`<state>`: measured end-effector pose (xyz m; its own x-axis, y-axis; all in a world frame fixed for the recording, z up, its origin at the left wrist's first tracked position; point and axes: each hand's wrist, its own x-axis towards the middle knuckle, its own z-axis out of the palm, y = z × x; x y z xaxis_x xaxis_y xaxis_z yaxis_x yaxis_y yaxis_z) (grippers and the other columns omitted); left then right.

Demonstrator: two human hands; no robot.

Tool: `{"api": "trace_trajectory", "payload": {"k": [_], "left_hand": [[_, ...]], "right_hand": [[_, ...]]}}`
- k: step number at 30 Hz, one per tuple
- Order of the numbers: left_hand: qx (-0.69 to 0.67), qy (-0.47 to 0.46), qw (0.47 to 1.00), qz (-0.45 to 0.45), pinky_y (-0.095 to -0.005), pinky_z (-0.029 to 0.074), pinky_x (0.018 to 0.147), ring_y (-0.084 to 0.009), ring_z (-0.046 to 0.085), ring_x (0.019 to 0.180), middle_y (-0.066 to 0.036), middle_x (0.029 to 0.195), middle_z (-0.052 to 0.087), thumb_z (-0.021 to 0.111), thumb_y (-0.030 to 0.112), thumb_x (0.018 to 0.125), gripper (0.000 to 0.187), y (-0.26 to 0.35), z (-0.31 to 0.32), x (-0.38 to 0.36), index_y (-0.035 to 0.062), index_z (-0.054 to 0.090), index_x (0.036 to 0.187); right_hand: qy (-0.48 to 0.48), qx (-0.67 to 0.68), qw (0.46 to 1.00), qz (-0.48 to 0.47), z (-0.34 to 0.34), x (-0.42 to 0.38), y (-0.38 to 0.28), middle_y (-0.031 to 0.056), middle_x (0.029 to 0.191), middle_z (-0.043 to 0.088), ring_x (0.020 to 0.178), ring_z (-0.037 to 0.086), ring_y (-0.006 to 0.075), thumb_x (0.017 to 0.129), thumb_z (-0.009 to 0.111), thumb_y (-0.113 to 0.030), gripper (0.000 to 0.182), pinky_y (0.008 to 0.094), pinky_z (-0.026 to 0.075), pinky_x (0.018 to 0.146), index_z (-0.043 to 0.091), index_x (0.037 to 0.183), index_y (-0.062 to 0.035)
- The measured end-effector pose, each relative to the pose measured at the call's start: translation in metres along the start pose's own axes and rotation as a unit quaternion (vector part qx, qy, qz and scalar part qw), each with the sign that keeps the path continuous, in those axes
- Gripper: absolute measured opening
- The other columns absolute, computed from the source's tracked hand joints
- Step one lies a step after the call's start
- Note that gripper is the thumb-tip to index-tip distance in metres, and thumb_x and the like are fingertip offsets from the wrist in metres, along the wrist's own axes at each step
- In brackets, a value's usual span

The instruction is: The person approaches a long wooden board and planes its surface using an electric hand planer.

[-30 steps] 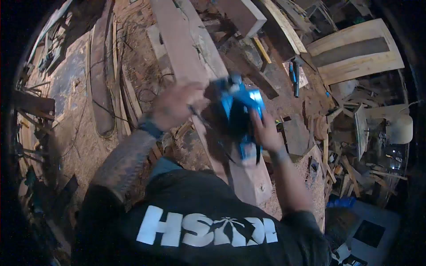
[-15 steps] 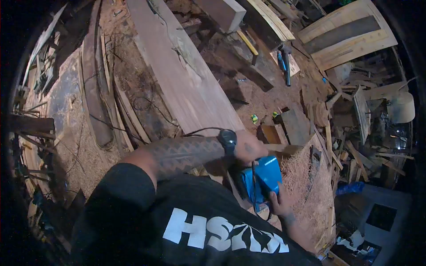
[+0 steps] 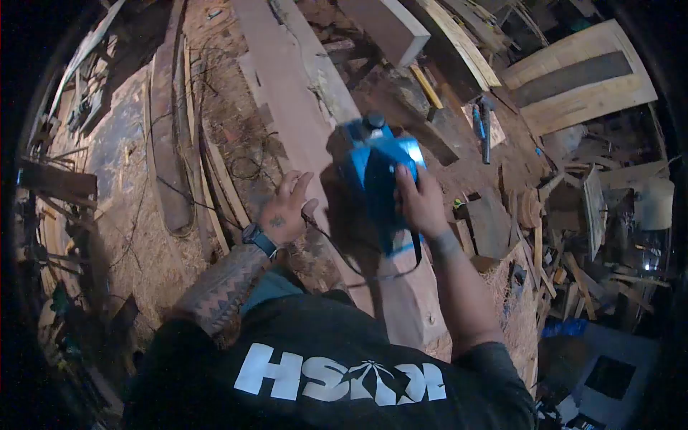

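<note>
A blue power planer (image 3: 383, 172) with a black knob sits over the long wooden plank (image 3: 294, 122), slightly blurred. My right hand (image 3: 423, 201) is wrapped round its rear handle. To the left, my left hand (image 3: 283, 215) has its fingers spread and holds nothing; it is beside the plank's left edge, with a watch on the wrist. The planer's black cord (image 3: 337, 247) loops from near my left hand across the plank towards the tool. The planer's underside is hidden.
Long dark boards (image 3: 168, 143) lie to the left among shavings. A thick beam (image 3: 390, 32) stands at the top. Right of the plank are wood blocks (image 3: 487, 222), a blue-and-black tool (image 3: 484, 129) and a joined wooden panel (image 3: 580, 79). Scrap wood piles up at far right.
The planer has moved from beside my body, up and left onto the plank. My right hand now grips its handle, while my left hand has left it and moved left with fingers apart.
</note>
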<state>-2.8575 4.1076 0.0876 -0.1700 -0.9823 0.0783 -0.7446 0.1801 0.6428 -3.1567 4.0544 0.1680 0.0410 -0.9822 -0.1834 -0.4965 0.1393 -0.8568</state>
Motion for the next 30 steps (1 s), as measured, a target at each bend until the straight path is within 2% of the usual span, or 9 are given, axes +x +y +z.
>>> {"api": "trace_trajectory", "payload": {"k": [6,12,14,18,20,22,25,29,30], "left_hand": [[0.059,0.019,0.993,0.099,-0.046,0.057,0.095,-0.0358,0.065,0.12,-0.016,0.165,0.039,0.061,0.022,0.1,0.063,-0.049,0.019,-0.005,0.0092,0.041,0.158],[0.035,-0.091,0.995,0.019,-0.0474,0.058,0.07,-0.0373,0.071,0.081,-0.023,0.134,0.064,0.053,0.023,0.101,0.039,-0.03,-0.003,-0.003,0.0066,0.062,0.135],[0.019,-0.093,0.995,-0.005,-0.0469,0.057,0.072,-0.0384,0.07,0.08,-0.02,0.112,0.07,0.053,0.023,0.101,0.026,-0.039,-0.005,-0.003,0.0083,0.067,0.117],[-0.274,-0.009,0.962,0.012,-0.044,0.056,0.088,-0.0326,0.07,0.097,-0.018,0.115,0.07,0.064,0.023,0.097,0.03,-0.096,0.035,-0.018,0.0091,0.068,0.125],[-0.382,-0.075,0.921,-0.017,-0.041,0.055,0.097,-0.0287,0.069,0.108,-0.017,0.119,0.07,0.071,0.025,0.094,0.038,-0.116,0.048,-0.018,0.0119,0.067,0.13],[-0.348,-0.099,0.931,0.039,-0.0415,0.054,0.097,-0.0295,0.068,0.11,-0.016,0.121,0.07,0.071,0.027,0.094,0.041,-0.106,0.04,-0.025,0.0123,0.067,0.132],[-0.006,-0.048,0.986,0.159,-0.0463,0.055,0.096,-0.0345,0.069,0.11,-0.015,0.12,0.071,0.067,0.031,0.094,0.041,-0.043,-0.037,-0.04,0.0092,0.067,0.129],[0.004,-0.25,0.965,0.083,-0.0499,0.053,0.089,-0.038,0.068,0.104,-0.015,0.111,0.072,0.07,0.032,0.083,0.036,-0.045,-0.011,-0.086,0.0098,0.073,0.111],[0.018,-0.276,0.955,0.108,-0.0495,0.052,0.089,-0.0365,0.068,0.105,-0.014,0.113,0.073,0.07,0.032,0.082,0.035,-0.053,0.007,-0.098,0.0116,0.074,0.111]], "right_hand": [[-0.017,0.008,0.997,-0.072,0.055,0.163,-0.059,0.0123,0.068,0.066,0.062,0.069,0.0249,0.105,0.056,-0.056,0.057,0.0415,0.052,0.061,0.067,0.098,0.0003],[0.016,-0.02,0.99,-0.136,0.118,0.351,-0.112,0.0159,0.072,0.072,0.069,0.074,0.0293,0.101,0.052,-0.067,0.076,0.0437,0.056,0.069,0.07,0.083,0.004],[0.002,-0.005,0.992,-0.126,0.132,0.402,-0.128,0.0117,0.071,0.068,0.061,0.067,0.0223,0.103,0.057,-0.058,0.062,0.0383,0.054,0.06,0.069,0.089,0.0006],[-0.021,0.041,0.99,-0.135,0.139,0.406,-0.137,0.0093,0.073,0.066,0.06,0.065,0.0187,0.104,0.059,-0.055,0.056,0.0354,0.053,0.057,0.069,0.092,-0.0016],[-0.012,0.0,0.988,-0.154,0.14,0.415,-0.09,0.021,0.097,0.072,0.089,0.07,0.031,0.103,0.055,-0.062,0.069,0.0427,0.054,0.08,0.068,0.11,0.0055],[-0.002,-0.085,0.986,-0.141,0.109,0.322,-0.103,0.0284,0.12,0.071,0.116,0.068,0.0405,0.103,0.052,-0.063,0.074,0.0478,0.051,0.099,0.066,0.126,0.0062],[-0.077,-0.069,0.991,-0.085,0.061,0.187,-0.056,0.0169,0.092,0.071,0.088,0.069,0.0309,0.107,0.05,-0.055,0.057,0.0451,0.053,0.083,0.064,0.116,-0.001],[-0.068,-0.047,0.997,0.001,-0.005,-0.054,-0.024,0.0035,0.082,0.061,0.069,0.059,0.0115,0.11,0.055,-0.027,0.024,0.032,0.05,0.06,0.06,0.123,-0.0077],[-0.114,0.097,0.989,-0.002,-0.02,-0.101,0.05,0.0037,0.086,0.061,0.074,0.06,0.0126,0.109,0.056,-0.023,0.028,0.0331,0.052,0.065,0.055,0.131,-0.0047]]}}
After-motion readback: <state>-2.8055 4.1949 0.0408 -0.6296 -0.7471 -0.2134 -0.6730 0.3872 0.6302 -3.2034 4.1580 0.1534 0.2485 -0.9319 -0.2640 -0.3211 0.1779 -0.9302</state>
